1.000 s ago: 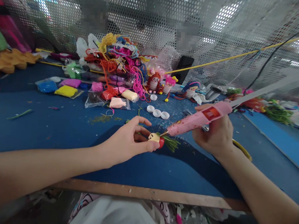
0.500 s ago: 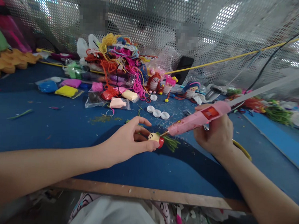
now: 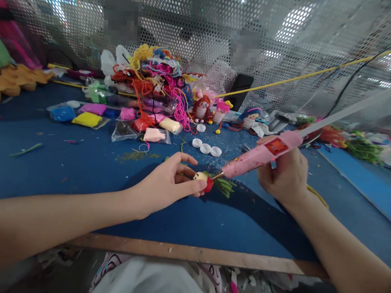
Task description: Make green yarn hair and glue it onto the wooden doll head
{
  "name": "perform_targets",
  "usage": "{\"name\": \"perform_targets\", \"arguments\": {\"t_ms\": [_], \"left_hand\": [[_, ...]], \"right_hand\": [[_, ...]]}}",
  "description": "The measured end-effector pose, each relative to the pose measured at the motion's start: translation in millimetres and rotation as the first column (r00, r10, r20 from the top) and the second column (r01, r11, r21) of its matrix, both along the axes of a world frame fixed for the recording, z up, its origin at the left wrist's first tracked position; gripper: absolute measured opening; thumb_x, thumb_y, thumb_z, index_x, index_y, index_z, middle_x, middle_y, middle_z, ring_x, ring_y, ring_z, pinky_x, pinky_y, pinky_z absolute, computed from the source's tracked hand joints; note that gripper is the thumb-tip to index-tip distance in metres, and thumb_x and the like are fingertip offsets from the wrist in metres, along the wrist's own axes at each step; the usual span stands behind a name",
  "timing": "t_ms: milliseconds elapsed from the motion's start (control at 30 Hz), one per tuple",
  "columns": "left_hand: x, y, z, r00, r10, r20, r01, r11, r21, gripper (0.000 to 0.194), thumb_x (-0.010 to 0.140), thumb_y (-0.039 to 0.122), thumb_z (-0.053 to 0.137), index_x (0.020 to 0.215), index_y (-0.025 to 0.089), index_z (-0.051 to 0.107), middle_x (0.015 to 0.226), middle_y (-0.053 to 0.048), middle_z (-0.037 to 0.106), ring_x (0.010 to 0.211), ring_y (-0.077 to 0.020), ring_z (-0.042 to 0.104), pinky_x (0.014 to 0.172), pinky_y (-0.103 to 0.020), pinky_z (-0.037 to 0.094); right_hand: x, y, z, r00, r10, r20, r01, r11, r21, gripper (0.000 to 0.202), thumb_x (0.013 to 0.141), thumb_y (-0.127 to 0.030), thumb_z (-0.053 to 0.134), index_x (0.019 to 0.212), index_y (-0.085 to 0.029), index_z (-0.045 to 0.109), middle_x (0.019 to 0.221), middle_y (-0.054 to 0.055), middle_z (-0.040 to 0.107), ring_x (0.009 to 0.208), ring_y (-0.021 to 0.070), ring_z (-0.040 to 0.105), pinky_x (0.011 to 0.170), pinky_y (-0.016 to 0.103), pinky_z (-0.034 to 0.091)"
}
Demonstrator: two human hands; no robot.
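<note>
Between its thumb and fingers my left hand (image 3: 171, 178) pinches a small doll head (image 3: 200, 177), cream-coloured with dark face marks and a red part at its right end. Green yarn strands (image 3: 225, 187) lie beside and behind the red part. My right hand (image 3: 286, 174) is wrapped round the handle of a pink hot glue gun (image 3: 256, 157). Its metal nozzle points left and down, at the red part of the head. A long whitish glue stick (image 3: 352, 110) sticks out of the gun's back end.
White bottle caps (image 3: 205, 148) lie beyond my hands. Bagged coloured clay (image 3: 88, 119), a heap of tangled yarn (image 3: 156, 71), finished dolls (image 3: 202, 107) and a dark phone (image 3: 240, 91) stand at the back. Green yarn (image 3: 364, 147) lies far right. A wooden edge (image 3: 178, 250) borders the table's front.
The glue gun and my right hand have shifted slightly right, the nozzle moving from the cream part's edge to the red part. The doll head has turned a little in my left hand.
</note>
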State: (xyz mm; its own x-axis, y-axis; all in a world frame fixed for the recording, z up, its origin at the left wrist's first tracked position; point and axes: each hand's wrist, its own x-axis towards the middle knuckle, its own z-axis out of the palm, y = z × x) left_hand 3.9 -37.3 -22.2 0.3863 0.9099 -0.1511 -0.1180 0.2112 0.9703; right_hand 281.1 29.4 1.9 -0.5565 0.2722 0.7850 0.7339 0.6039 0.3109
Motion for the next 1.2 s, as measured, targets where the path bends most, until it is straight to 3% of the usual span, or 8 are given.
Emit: {"name": "perform_targets", "arguments": {"t_ms": [233,467,733,1033,1200], "left_hand": [[2,0,5.7,0.998,0.018,0.058,-0.015,0.999,-0.052,0.037,0.086,0.027,0.073,0.111,0.021,0.047,0.092,-0.001,0.068,0.082,-0.0146,0.072,0.080,-0.032,0.058],[2,-2,7.9,1.000,0.004,-0.006,-0.004,1.000,-0.010,0.042,0.083,0.031,0.075,0.112,0.021,0.047,0.093,-0.002,0.068,0.079,-0.0140,0.068,0.075,-0.032,0.056],[1,-1,6.6,0.998,0.026,-0.065,-0.024,0.999,0.023,0.041,0.081,0.032,0.076,0.111,0.021,0.050,0.095,-0.003,0.069,0.089,-0.0164,0.066,0.083,-0.034,0.050],[1,-1,6.2,0.997,0.029,-0.067,-0.029,1.000,0.011,0.042,0.080,0.031,0.076,0.112,0.021,0.052,0.098,-0.004,0.068,0.092,-0.0188,0.067,0.085,-0.037,0.050],[1,-1,4.4,0.999,0.016,-0.029,-0.016,1.000,0.012,0.041,0.081,0.032,0.075,0.112,0.021,0.049,0.094,-0.003,0.069,0.085,-0.0168,0.067,0.083,-0.036,0.052]], "right_hand": [[-6,-6,1.6,0.997,0.024,-0.073,-0.028,0.999,-0.045,0.036,0.081,-0.017,0.053,0.117,-0.025,0.054,0.095,0.006,0.070,0.082,0.0268,0.071,0.069,0.040,0.059],[-9,-8,3.4,0.993,0.089,-0.075,-0.093,0.995,-0.046,0.045,0.080,-0.025,0.065,0.124,-0.022,0.054,0.104,0.009,0.071,0.090,0.0275,0.072,0.073,0.041,0.061],[-10,-8,1.0,0.990,0.079,-0.114,-0.083,0.996,-0.033,0.045,0.078,-0.017,0.058,0.122,-0.027,0.054,0.102,0.006,0.072,0.088,0.0271,0.072,0.074,0.042,0.061],[-9,-7,3.9,0.994,0.092,-0.063,-0.095,0.994,-0.053,0.043,0.079,-0.015,0.055,0.121,-0.025,0.054,0.099,0.007,0.070,0.086,0.0272,0.071,0.074,0.041,0.060],[-9,-7,3.8,0.994,0.087,-0.061,-0.090,0.995,-0.051,0.038,0.081,-0.016,0.053,0.118,-0.024,0.054,0.098,0.008,0.071,0.086,0.0267,0.071,0.073,0.040,0.060]]}}
